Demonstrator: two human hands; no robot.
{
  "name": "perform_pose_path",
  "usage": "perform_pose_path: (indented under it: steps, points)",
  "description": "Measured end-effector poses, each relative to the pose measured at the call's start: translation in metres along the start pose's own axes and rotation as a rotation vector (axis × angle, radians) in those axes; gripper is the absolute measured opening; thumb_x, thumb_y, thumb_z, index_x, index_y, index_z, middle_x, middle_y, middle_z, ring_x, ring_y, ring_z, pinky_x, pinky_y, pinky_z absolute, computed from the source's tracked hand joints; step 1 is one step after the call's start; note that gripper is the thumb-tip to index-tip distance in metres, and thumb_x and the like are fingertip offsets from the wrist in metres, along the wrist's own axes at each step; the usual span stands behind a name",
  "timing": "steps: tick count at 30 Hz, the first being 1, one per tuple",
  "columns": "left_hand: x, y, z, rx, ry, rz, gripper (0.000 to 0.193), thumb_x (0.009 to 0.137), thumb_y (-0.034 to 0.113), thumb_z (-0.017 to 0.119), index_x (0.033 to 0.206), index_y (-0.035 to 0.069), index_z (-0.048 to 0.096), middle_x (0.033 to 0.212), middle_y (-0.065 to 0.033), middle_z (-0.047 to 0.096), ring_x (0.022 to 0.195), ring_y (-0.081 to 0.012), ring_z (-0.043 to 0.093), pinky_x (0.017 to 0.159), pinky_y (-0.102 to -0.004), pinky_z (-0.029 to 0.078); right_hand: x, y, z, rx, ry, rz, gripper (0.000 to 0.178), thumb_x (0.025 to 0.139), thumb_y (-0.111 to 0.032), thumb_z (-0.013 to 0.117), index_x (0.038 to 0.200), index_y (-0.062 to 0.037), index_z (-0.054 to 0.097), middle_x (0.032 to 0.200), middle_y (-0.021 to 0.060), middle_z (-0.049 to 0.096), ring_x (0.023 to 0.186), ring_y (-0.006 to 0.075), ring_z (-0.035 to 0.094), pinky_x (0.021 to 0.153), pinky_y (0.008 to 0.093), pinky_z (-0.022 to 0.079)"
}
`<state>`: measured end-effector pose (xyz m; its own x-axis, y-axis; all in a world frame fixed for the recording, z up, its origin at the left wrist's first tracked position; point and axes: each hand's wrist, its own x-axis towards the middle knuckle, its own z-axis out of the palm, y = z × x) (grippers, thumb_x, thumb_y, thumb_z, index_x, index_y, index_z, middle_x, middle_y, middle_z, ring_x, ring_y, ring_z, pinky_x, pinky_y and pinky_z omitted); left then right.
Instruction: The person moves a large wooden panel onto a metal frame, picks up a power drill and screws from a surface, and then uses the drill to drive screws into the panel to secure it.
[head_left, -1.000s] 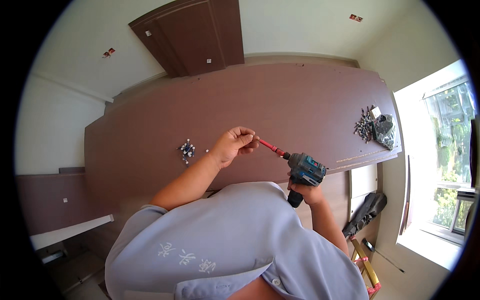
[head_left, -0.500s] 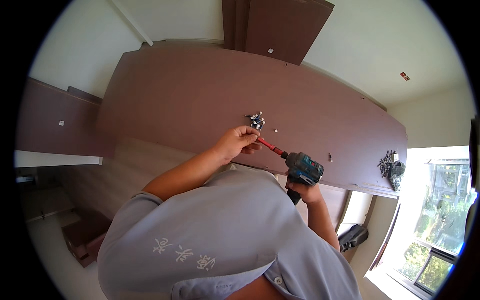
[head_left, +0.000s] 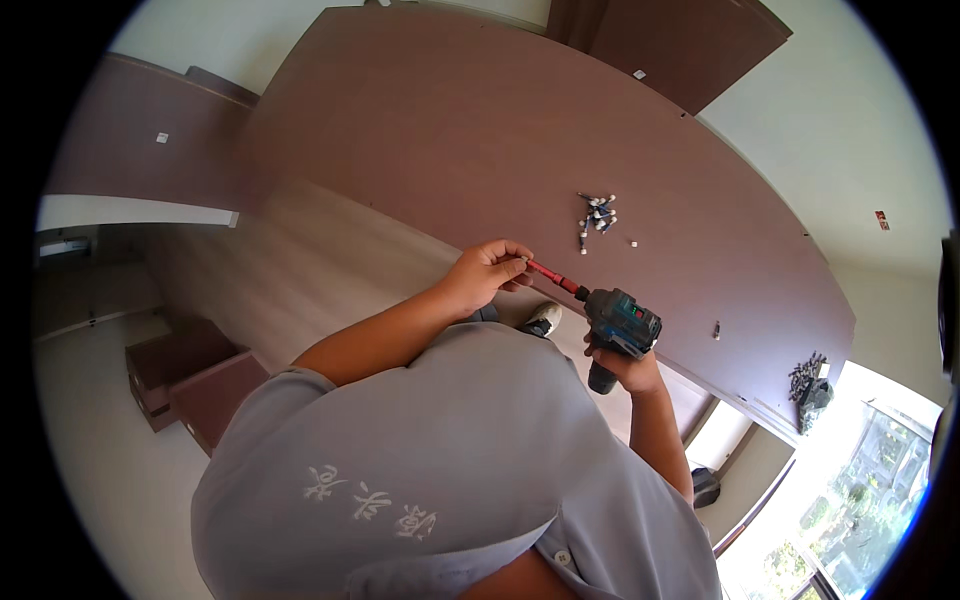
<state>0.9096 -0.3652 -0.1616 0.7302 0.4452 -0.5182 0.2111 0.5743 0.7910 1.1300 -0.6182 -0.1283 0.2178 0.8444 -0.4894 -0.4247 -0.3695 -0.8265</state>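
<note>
My right hand (head_left: 628, 370) is wrapped round the grip of a dark teal cordless drill (head_left: 622, 322), which points to the left. From its chuck runs a long red bit (head_left: 554, 274). At the bit's tip, the thumb and fingers of my left hand (head_left: 488, 274) are pinched together; what is between them is too small to make out. Both hands are over the near edge of a large brown panel (head_left: 450, 120). Beyond them on the panel lies a small pile of connector bolts with white ends (head_left: 599, 214), with a loose white piece (head_left: 634, 244) beside it.
A single small fitting (head_left: 716, 330) lies at the panel's right. Near its right end are many dark fittings (head_left: 806, 375) and a plastic bag (head_left: 817, 402). Brown boxes (head_left: 190, 375) stand on the floor at left. A shoe (head_left: 543, 318) shows below the panel's edge. A window is at lower right.
The view has turned, so the panel now slants down to the right. My hands and the drill have drawn away from the pile of bolts, the left still pinching at the bit's tip.
</note>
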Motion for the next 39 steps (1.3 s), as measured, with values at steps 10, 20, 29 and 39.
perform_pose_path:
  steps: [10,20,29,39]
  points:
    - [-0.031,-0.007,-0.173,0.138,0.032,-0.066,0.043,0.107,0.016,0.065,0.149,0.007,0.058,0.115,-0.0045,0.072,0.096,-0.0138,0.068,0.085,-0.0311,0.057,0.083,-0.009,0.167,-0.248,0.075,0.013,0.045,0.079,0.002,0.077,0.124,-0.0010,0.071,0.108,0.0059,0.076,0.099,0.0167,0.071,0.087,0.0349,0.058]
    - [-0.134,-0.076,-0.469,0.354,0.472,-0.176,0.038,0.100,0.026,0.068,0.131,0.004,0.067,0.104,-0.0063,0.072,0.085,-0.0141,0.068,0.067,-0.0300,0.053,0.232,-0.006,0.334,-0.908,0.168,0.157,0.032,0.078,-0.017,0.078,0.104,0.0006,0.077,0.090,0.0144,0.078,0.082,0.0262,0.076,0.078,0.0394,0.059]
    - [-0.170,-0.140,-0.513,0.067,0.613,-0.274,0.038,0.101,0.027,0.068,0.133,0.007,0.065,0.110,-0.0053,0.073,0.093,-0.0158,0.069,0.074,-0.0314,0.053,0.304,-0.066,0.400,-1.540,0.045,0.221,0.032,0.079,-0.024,0.080,0.100,-0.0007,0.076,0.092,0.0196,0.078,0.088,0.0353,0.076,0.077,0.0438,0.059]
    - [-0.124,-0.125,-0.456,0.009,0.445,-0.136,0.032,0.102,0.021,0.069,0.125,0.000,0.070,0.101,-0.0070,0.073,0.086,-0.0141,0.067,0.080,-0.0319,0.055,0.314,-0.074,0.423,-1.661,0.040,0.390,0.040,0.081,-0.029,0.077,0.113,-0.0058,0.076,0.114,0.0182,0.077,0.108,0.0376,0.073,0.092,0.0453,0.058]
